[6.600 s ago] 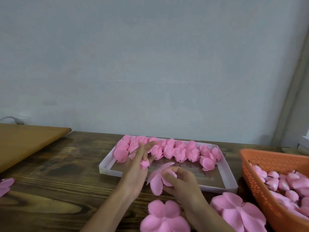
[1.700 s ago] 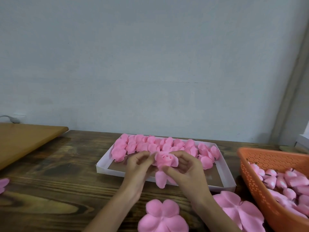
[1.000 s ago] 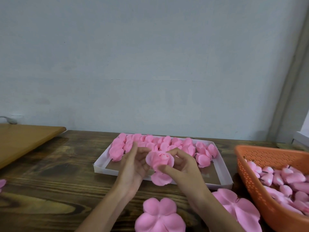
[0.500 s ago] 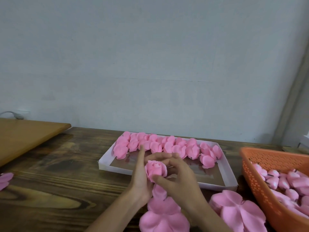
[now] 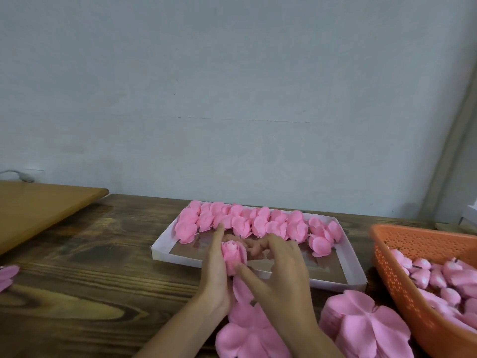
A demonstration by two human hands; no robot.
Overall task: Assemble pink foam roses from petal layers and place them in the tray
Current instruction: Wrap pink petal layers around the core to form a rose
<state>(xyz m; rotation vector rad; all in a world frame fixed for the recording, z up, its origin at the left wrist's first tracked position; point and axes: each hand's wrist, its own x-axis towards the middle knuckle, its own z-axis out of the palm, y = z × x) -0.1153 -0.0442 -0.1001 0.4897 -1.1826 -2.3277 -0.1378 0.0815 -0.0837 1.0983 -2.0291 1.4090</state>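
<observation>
My left hand [image 5: 215, 276] curls round the rose bud [image 5: 233, 256]; my right hand [image 5: 282, 277] pinches its base so the petals hold. Tray [image 5: 165, 250] sits just beyond

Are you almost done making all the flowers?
Not yet. Finished roses line the back of the tray. One more rose is held between the left hand and right hand. The tray's front is bare, and piles of flat petals and a basket of buds wait.
</observation>
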